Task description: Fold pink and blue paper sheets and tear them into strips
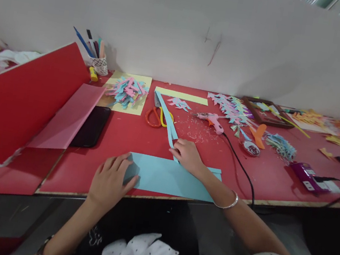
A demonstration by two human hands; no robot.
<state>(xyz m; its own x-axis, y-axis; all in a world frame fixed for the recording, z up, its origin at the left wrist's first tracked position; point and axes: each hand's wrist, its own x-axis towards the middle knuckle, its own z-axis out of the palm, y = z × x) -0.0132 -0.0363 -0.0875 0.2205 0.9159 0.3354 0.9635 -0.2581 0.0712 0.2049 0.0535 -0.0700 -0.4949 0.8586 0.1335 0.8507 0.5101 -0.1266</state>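
Note:
A light blue paper sheet [164,179] lies lengthwise along the front edge of the red table. My left hand [110,180] rests over its left end, palm down, thumb apart from the fingers. Above the sheet, my right hand [189,154] pinches the near end of some narrow blue paper strips [167,116], which stretch away from me. Scissors [160,115] with red and yellow handles lie partly under those strips. To the right of them are a few small cut paper pieces [179,103] and a pink glue gun [210,120].
A red board [31,100] leans up at left, by pink paper [68,119] and a black phone [92,125]. Behind stand a pen cup [100,65] and a pile of paper cuttings [128,91]. The glue gun's cord [242,163] runs to a purple power box [307,176].

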